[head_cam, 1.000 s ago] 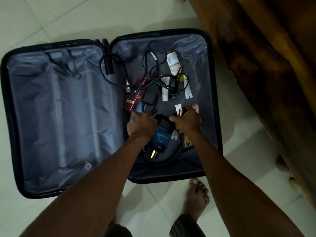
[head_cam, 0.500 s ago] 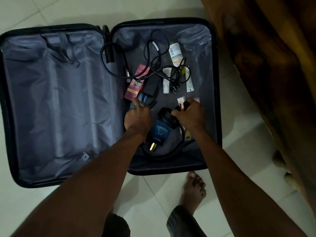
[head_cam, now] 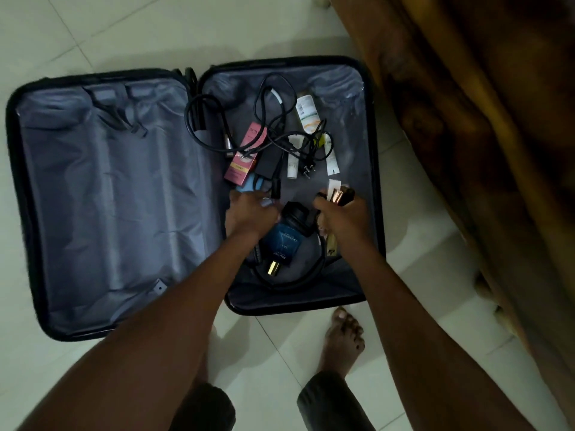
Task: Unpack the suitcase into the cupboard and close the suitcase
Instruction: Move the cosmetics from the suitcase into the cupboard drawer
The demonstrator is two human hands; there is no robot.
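Observation:
A black suitcase (head_cam: pixel 29 194) lies open flat on the tiled floor, grey lining showing; its left half holds nothing. The right half holds tangled black cables (head_cam: pixel 273 119), a pink box (head_cam: pixel 245 158), white tubes (head_cam: pixel 306 115), a black charger brick (head_cam: pixel 269 161) and a blue perfume box (head_cam: pixel 284 244). My right hand (head_cam: pixel 342 219) grips a bundle of small cosmetics, a rose-gold capped tube (head_cam: pixel 336 195) sticking out on top. My left hand (head_cam: pixel 250 213) is curled over small items beside a light blue object (head_cam: pixel 249 186); what it holds is hidden.
A brown and gold patterned drape or bedcover (head_cam: pixel 466 135) hangs along the right, close to the suitcase edge. My bare foot (head_cam: pixel 340 340) stands on the pale floor tiles (head_cam: pixel 93 32) just below the case. The cupboard is out of view.
The view has shifted, so the suitcase sits lower in the frame. My right hand has lifted slightly with the small cosmetics; my left hand stays at the same spot.

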